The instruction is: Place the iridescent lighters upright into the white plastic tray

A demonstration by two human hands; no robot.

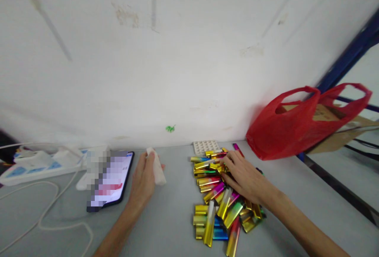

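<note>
My left hand [145,176] is closed around a folded white tissue or cloth [156,169], which sticks out past the fingertips. To the right lies a loose pile of shiny flat metallic pieces, shaped like lighters, in gold fading to pink, red, green, blue or silver. My right hand [241,174] reaches over the back of this pile, fingers bent and thumb beneath, gripping a gold metallic piece [217,167] at its edge. At the near end a silver-gold piece [209,225] lies across several blue-gold pieces [220,233]. The palm hides part of the pile.
Behind the pile stands a white gridded tray [205,147] against the wall. A phone [111,182] with its screen lit lies left, near a white power strip [41,167] and loose cables [49,205]. A red plastic bag [284,130] with cardboard sits at the right back.
</note>
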